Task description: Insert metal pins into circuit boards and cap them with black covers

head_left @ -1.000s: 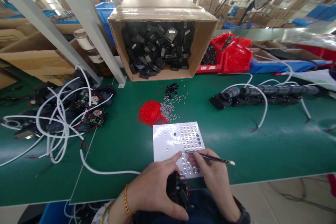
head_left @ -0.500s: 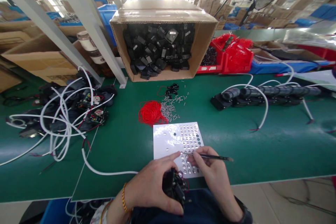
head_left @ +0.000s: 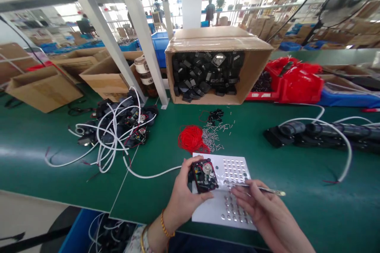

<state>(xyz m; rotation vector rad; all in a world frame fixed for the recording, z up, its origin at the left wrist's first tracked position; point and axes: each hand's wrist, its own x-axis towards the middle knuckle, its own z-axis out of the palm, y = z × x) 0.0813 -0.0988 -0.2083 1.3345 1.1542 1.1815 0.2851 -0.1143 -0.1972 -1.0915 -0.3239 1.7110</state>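
My left hand (head_left: 182, 199) holds a small black housing (head_left: 204, 175) with a red-edged circuit board and a round metal part facing up, lifted over the left side of a white sheet (head_left: 208, 209) dotted with small metal discs. A white cable (head_left: 148, 175) runs from the housing away to the left. My right hand (head_left: 265, 213) grips thin tweezers (head_left: 261, 189) whose tips rest over the discs near the sheet's middle, just right of the housing.
A red wire bundle (head_left: 190, 139) and loose metal pins (head_left: 212, 136) lie behind the sheet. An open cardboard box (head_left: 255, 67) of black parts stands at the back, red bins (head_left: 299, 87) to its right. A pile of white-cabled units (head_left: 118, 126) lies left, black tubes (head_left: 326, 132) right.
My left hand has raised the black housing from my lap up over the white sheet and turned its open side up. The view has shifted left and upward. The tweezers stay over the discs.
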